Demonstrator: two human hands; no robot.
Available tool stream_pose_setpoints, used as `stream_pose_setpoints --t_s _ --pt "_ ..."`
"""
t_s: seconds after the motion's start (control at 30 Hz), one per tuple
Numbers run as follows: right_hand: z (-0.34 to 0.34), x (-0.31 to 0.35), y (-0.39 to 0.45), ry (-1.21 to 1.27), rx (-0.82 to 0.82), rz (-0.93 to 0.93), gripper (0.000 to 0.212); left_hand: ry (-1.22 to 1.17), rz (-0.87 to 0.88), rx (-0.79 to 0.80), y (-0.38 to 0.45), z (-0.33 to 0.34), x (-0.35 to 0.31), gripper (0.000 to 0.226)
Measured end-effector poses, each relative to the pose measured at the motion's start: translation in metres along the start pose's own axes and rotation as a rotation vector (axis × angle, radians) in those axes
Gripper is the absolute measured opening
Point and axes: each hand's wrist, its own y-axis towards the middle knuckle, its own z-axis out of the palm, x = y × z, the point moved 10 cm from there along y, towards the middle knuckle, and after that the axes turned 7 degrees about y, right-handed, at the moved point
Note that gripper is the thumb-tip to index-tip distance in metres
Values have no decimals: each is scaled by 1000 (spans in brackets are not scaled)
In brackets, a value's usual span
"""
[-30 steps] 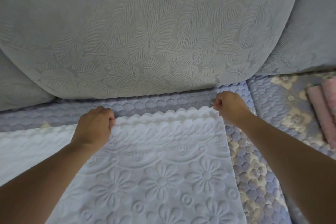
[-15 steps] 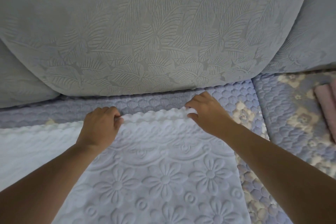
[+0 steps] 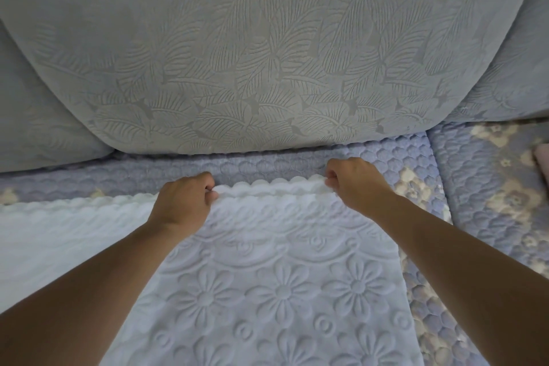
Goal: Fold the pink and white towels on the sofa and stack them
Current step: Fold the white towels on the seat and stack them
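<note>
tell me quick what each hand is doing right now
Left hand: closed, pinching the far scalloped edge of the white towel.
Right hand: closed, gripping the same edge near its right corner.

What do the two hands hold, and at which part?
Both the left hand and right hand pinch the white towel at its scalloped far edge.

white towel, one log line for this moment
white towel flat on sofa | left hand pinching far scalloped edge | right hand pinching same edge
</note>
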Motion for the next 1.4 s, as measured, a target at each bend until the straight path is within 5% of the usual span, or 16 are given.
stream_pose_setpoints --t_s 0.37,0.47,0.6,0.73,0.93,1.13,1.4 --pt "6 -9 12 24 -26 139 7 32 -238 168 18 15 14 20" --pt "4 -5 10 -46 -66 113 10 121 -212 109 16 10 8 16" --pt "-8 -15 -1 126 -105 143 11 246 65 -278 -4 -19 -37 24" --pt "-18 -41 -15 193 -78 156 20 233 495 -190 -29 8 -99 23" --pt "-25 -73 -23 233 -57 221 14 144 331 -44 -18 25 -96 44" --pt "-31 -89 -22 233 -116 346 12 88 274 -7 -10 24 -93 34" --pt "-36 -92 -23 222 -208 213 14 109 260 -49 -14 27 -97 29"
